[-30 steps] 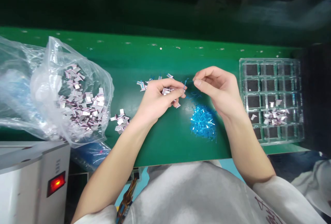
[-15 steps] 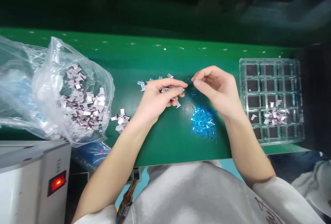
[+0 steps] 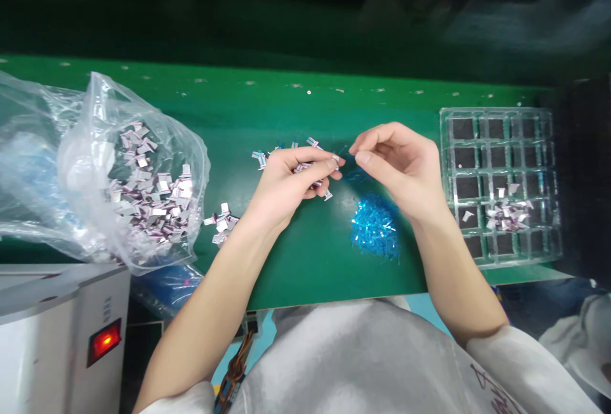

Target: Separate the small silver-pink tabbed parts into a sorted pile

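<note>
My left hand (image 3: pixel 291 181) is closed around several small silver-white tabs (image 3: pixel 303 167) with pinkish edges. One tab sticks up between its thumb and index fingertip. Just to the right, my right hand (image 3: pixel 403 169) makes a pinch; whatever its fingertips hold is too small to make out. Thin blue strips lie beneath and beside those fingertips. A heap of shiny blue strips (image 3: pixel 375 226) sits on the green table below my right hand. Beyond my left hand lie several tabs with blue strips on them (image 3: pixel 260 159). More plain tabs (image 3: pixel 222 223) rest left of my left forearm.
At the left, an open clear plastic bag (image 3: pixel 193 146) holds many tabs. A clear compartment tray (image 3: pixel 445 127) stands on the right, with loose tabs in its lower part. A grey machine (image 3: pixel 57 337) with a lit red switch (image 3: pixel 105 341) occupies the lower left corner.
The tab at my left fingertips now shows more clearly above the thumb. My right fingertips have shifted slightly left, closer to it. The heaps look the same.
</note>
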`<state>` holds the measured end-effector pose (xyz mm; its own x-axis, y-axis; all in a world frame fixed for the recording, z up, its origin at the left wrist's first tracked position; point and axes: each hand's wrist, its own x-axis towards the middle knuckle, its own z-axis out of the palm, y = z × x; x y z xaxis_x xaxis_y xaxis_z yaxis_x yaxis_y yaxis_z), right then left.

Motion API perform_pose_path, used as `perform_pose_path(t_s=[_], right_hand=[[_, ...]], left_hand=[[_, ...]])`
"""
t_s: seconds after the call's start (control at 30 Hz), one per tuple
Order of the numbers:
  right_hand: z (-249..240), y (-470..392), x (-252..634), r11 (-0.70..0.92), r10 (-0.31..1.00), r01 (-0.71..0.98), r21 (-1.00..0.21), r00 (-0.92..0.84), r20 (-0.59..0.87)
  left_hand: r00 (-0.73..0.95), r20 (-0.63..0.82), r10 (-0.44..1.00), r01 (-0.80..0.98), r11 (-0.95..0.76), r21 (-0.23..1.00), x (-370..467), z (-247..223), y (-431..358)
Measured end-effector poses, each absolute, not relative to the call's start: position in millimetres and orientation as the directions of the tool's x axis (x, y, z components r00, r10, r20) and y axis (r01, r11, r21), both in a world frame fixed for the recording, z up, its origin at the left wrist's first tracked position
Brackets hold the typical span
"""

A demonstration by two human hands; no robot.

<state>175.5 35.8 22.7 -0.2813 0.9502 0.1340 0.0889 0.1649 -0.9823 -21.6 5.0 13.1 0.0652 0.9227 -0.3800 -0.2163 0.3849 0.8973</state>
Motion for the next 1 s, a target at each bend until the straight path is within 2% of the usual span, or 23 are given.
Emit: perform_pose_path(t_s=[0.3,0.67,1.0], right_hand=[[24.4,26.9,171.0,0.378,0.897,0.286,-0.881,-0.350,0.271],[18.9,30.3,171.8,0.207,0.939,0.175,-0.963,-0.312,0.146],[21.9,29.3,173.0,0.138,0.944,0.178,-0.974,-0.323,0.075]], left_hand=[[-0.022,-0.230,0.973,-0.065,0.228,0.971,-14.6,12.4,2.0],[-0.009,-0.073,0.997,0.083,0.073,0.994,-13.0,4.5,0.8],[-0.036,-0.133,0.991,0.168,0.137,0.976,-12.5,10.7,-0.5]])
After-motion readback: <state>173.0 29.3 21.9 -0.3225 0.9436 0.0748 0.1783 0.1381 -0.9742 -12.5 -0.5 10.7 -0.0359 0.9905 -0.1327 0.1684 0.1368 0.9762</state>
